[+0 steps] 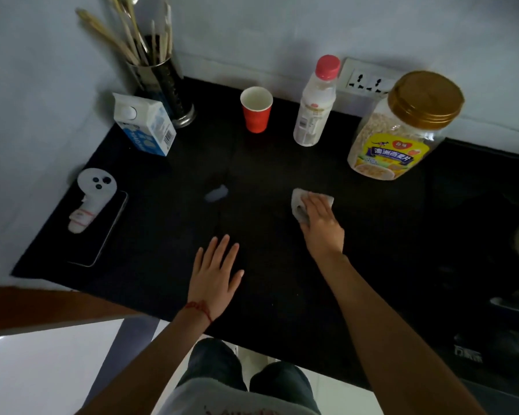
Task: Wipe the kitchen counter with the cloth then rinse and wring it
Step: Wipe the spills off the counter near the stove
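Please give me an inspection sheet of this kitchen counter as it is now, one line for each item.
Surface: black counter, one pale patch left of the cloth.
Job's things: cloth lies on the counter under the right hand.
Clutter: milk carton, red cup, pink-capped bottle, oat jar, utensil holder, white controller on a phone.
Hands: left hand flat on the counter; right hand presses the cloth.
Cables: nothing seen.
Surroundings: wall socket with nothing plugged in, dark hob at right.

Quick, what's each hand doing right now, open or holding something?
Left hand: open, fingers straight and spread over the counter, holding nothing.
Right hand: open, fingers pressing flat on the cloth.
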Tool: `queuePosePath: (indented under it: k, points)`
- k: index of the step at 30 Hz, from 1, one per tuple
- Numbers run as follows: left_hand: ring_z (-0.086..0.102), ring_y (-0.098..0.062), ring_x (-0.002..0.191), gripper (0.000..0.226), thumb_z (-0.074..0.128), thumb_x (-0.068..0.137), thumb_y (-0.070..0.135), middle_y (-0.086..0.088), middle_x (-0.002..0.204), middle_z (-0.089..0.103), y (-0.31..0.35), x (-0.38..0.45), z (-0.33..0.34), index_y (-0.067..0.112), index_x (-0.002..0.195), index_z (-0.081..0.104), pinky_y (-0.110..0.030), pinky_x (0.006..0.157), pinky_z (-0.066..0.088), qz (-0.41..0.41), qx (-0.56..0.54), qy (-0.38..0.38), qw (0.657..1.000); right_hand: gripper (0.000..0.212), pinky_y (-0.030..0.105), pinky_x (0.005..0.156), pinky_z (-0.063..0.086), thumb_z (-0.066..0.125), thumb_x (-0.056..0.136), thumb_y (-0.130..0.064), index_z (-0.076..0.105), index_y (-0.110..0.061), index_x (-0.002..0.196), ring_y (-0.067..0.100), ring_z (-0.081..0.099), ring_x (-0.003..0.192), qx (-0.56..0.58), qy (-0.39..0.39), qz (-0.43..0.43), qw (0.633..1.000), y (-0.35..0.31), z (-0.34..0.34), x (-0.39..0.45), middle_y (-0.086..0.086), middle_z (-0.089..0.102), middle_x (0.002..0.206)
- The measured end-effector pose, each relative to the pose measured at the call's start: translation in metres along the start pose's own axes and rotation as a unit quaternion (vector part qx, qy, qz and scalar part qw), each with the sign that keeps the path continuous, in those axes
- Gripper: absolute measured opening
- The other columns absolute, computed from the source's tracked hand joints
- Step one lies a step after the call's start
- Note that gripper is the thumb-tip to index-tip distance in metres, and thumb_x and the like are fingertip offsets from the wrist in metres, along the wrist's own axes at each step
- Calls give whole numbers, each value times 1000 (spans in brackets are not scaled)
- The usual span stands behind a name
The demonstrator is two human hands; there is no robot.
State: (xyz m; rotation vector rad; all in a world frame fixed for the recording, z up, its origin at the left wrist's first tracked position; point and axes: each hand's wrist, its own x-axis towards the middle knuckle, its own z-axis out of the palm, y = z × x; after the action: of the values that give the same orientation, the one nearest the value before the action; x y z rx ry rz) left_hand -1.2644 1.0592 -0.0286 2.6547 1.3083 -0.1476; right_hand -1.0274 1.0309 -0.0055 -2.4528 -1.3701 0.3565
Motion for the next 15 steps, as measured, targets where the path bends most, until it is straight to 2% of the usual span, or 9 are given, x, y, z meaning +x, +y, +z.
queuePosePath:
  k: [3,6,8,9,13,15]
  points:
    - [48,-29,127,55,25,88,47,-8,138,51,-5,-1,3,19,131,45,-46,102,35,1,11,-13,1000,57,41,105,42,59,84,-11,39,-17,137,19,31,139,5,9,-16,1000,-4,8,-26,4,39,147]
    - [50,-28,127,58,10,94,48,-7,137,52,-5,0,2,20,131,43,-47,100,41,-8,4,-24,1000,56,40,86,56,71,72,-10,54,-12,125,23,50,125,7,16,-110,994,3,18,-79,9,57,132]
    - [49,-28,127,54,21,91,48,-7,138,52,-5,1,3,20,131,43,-48,99,44,-6,4,-21,1000,51,38,84,57,68,74,-14,55,-11,123,22,54,121,-6,23,-161,987,16,16,-69,9,60,129]
    - [49,-28,127,54,28,87,48,-7,138,52,-5,2,4,20,131,43,-49,99,43,-4,3,-20,1000,48,38,87,56,64,78,-16,54,-12,125,22,54,122,-5,30,-148,988,16,13,-51,8,58,131]
    - [47,-28,129,55,33,84,47,-7,139,50,-6,2,5,20,132,42,-48,102,38,1,4,-15,1000,54,42,100,45,56,86,-11,39,-18,136,19,35,136,20,43,28,998,-2,4,15,1,38,147]
    - [48,-27,128,55,33,84,48,-6,139,51,-6,1,4,21,131,43,-45,102,36,1,13,-16,1000,57,42,104,42,59,83,-9,39,-18,136,20,34,137,30,33,30,999,-11,8,-2,3,38,147]
